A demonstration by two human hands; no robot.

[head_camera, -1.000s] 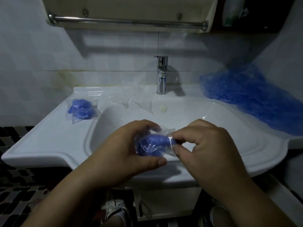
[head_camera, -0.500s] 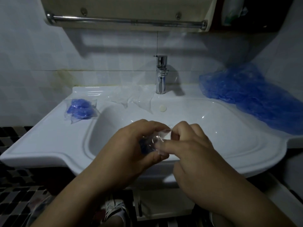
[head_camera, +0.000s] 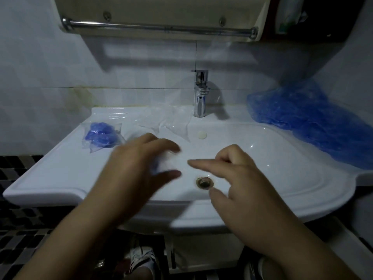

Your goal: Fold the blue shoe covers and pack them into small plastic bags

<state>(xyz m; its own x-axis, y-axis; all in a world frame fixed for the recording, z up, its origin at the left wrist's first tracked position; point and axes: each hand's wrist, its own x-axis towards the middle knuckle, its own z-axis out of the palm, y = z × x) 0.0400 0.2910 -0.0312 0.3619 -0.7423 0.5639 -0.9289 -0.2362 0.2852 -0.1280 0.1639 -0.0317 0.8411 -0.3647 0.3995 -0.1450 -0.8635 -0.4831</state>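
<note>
The left hand (head_camera: 139,164), blurred, was curled around a small plastic bag holding a blue shoe cover (head_camera: 161,166), held over the basin of the white sink (head_camera: 302,178), left of the drain (head_camera: 204,182). The right hand (head_camera: 240,178) was loosely spread and held nothing, just right of the drain. A filled bag (head_camera: 102,136) lay on the sink's left ledge. Empty clear bags (head_camera: 169,122) lay left of the faucet (head_camera: 200,93); a pile of blue shoe covers (head_camera: 314,122) lay on the sink's right ledge.
</note>
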